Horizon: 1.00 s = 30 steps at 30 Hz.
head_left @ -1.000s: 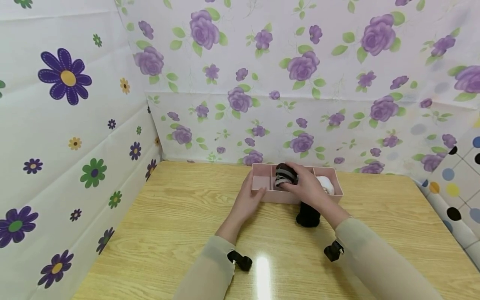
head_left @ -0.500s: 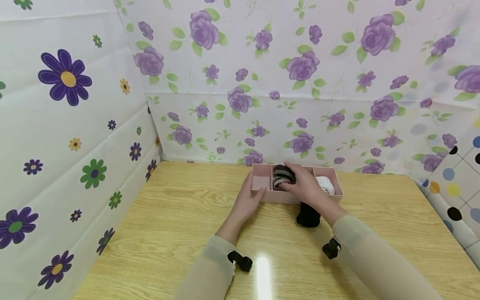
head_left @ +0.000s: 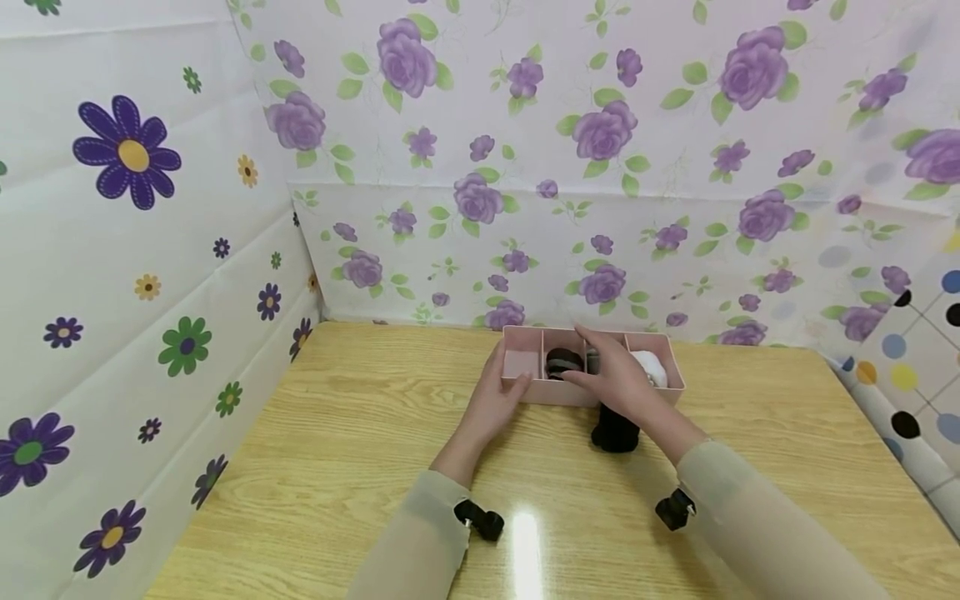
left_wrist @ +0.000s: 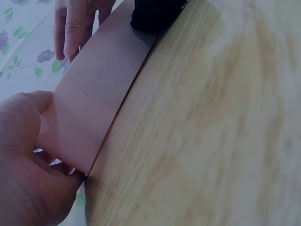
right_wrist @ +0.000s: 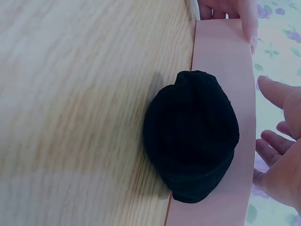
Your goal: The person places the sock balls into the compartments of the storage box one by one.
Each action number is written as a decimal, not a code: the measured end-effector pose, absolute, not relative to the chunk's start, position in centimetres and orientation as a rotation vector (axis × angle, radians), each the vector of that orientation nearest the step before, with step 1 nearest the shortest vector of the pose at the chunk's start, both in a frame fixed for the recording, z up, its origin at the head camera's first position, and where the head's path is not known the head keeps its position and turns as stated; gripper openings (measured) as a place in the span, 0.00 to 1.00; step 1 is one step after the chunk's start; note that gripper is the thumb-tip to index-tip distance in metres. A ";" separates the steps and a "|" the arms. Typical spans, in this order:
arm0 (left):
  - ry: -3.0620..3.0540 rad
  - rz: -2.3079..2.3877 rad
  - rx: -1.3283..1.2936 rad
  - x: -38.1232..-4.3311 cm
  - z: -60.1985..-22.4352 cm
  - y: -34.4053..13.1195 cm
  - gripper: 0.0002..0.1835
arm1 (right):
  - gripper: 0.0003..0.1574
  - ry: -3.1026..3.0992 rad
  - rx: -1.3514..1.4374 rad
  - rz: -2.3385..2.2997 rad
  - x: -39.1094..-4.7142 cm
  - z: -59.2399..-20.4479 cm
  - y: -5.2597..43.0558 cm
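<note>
A pink divided box stands at the table's back edge. My left hand grips its left end, thumb on the front wall. In the compartment second from left lies a dark rolled sock with grey stripes. My right hand hovers over the box, fingers extended and apart, holding nothing. Partly behind its fingers, something grey lies in the adjoining compartment. A white rolled bundle fills the rightmost one. On the table against the box's front sits a black rolled sock, below my right hand.
The wooden table stretches out in front of the box and to both sides. A flowered sheet hangs right behind the box. The leftmost compartment shows its bare floor.
My right hand has lowered the striped sock into the second compartment and let go of it, fingers now spread apart. The left hand keeps its grip on the box.
</note>
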<state>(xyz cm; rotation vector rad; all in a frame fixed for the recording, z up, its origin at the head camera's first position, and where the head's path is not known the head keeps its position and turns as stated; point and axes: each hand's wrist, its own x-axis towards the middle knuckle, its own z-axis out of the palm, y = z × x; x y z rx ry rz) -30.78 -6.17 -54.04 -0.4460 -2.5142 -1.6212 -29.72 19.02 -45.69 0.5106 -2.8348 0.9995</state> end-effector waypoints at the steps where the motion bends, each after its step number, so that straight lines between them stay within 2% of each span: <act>1: -2.511 -1.622 -0.445 -30.8 -54.0 -6.2 0.46 | 0.56 -2.830 0.516 0.998 -29.6 -45.7 19.1; 7: -2.544 -1.681 -0.399 -29.4 -51.9 -5.9 0.46 | 0.55 -2.798 0.543 0.979 -28.4 -45.6 19.8; 14: -2.511 -1.650 -0.434 -30.8 -53.7 -6.0 0.47 | 0.55 -2.739 0.591 0.994 -27.2 -45.9 20.8; 21: -2.534 -1.645 -0.429 -29.5 -51.9 -6.0 0.46 | 0.54 -2.717 0.598 1.035 -25.8 -45.6 21.5; 30: -2.488 -1.641 -0.452 -31.1 -54.2 -6.1 0.48 | 0.52 -2.674 0.622 0.983 -24.2 -45.8 22.6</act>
